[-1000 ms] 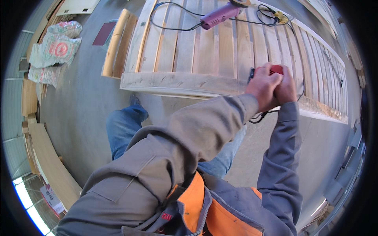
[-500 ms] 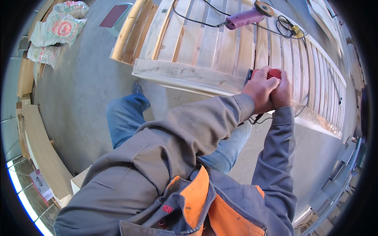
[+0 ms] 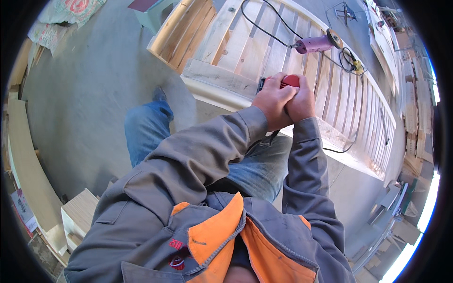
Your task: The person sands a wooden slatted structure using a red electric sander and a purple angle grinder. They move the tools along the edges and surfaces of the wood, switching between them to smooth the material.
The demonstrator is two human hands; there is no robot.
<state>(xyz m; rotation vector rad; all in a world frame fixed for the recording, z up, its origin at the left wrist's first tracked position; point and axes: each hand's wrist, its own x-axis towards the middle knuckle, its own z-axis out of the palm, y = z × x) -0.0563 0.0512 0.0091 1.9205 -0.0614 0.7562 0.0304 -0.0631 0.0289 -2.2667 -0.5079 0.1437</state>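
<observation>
Both my hands are wrapped round a red power tool (image 3: 289,81) with a black front end; my fingers hide most of it, so its exact kind cannot be made out. My left hand (image 3: 271,104) covers its left and rear part. Pressed close beside it, my right hand (image 3: 303,100) grips the right side. The tool is over the near long rail of a slatted pale wood frame (image 3: 217,79), though its contact with the wood is hidden. A dark cord hangs below my hands. Further back on the slats lies a pink angle grinder (image 3: 314,45) with a round disc.
A black cord with a yellow plug (image 3: 357,67) lies on the slats behind my hands. Another slatted wooden piece (image 3: 181,33) adjoins the frame's left end. Long boards (image 3: 30,170) and a wooden box (image 3: 81,210) stand at left. White sacks (image 3: 66,14) lie far left.
My hands have slid the red tool leftward along the near rail. My view has shifted too, bringing more of the right side of the workshop into sight. The grinder stays on the slats.
</observation>
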